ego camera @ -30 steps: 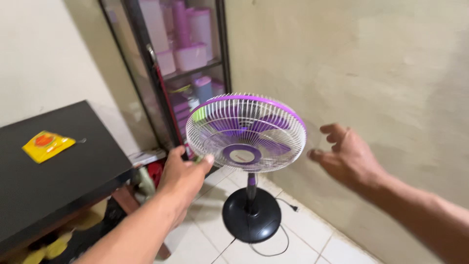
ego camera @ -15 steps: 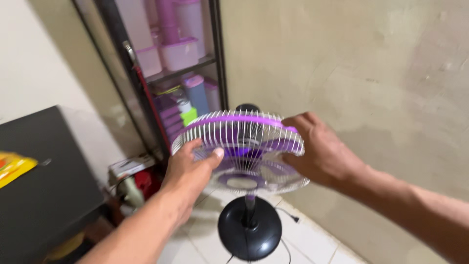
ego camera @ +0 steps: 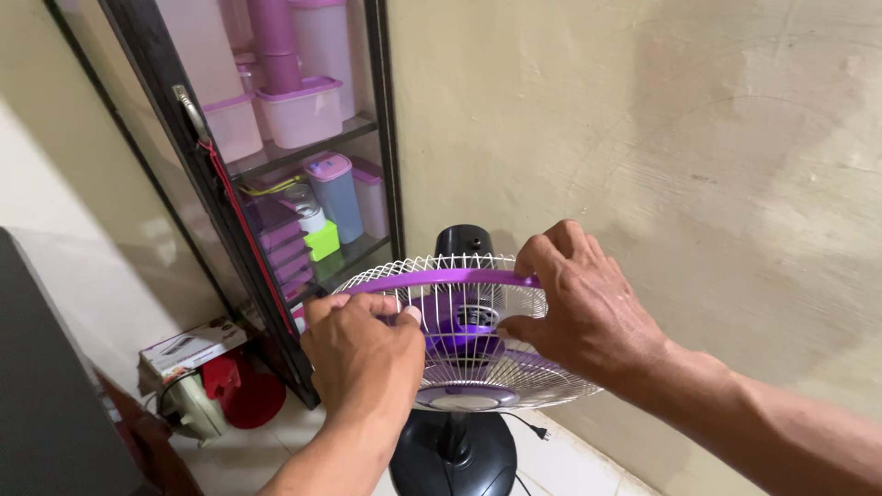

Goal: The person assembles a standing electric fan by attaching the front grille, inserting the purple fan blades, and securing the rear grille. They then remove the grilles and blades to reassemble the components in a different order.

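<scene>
Both hands are now closing in on the fan guard (ego camera: 464, 340), which was untouched a second ago: my left hand (ego camera: 366, 354) is pinching its near wires, my right hand (ego camera: 583, 308) is clamping the purple rim; guard is sitting unremoved on the stand by the wall.

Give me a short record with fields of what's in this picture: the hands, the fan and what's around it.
left hand: grips the fan's wire guard on its left side
right hand: grips the purple rim on the right
fan: standing, white guard, purple blades, black base
behind: glass-door cabinet with plastic containers
floor: white tiles, red tub
</scene>
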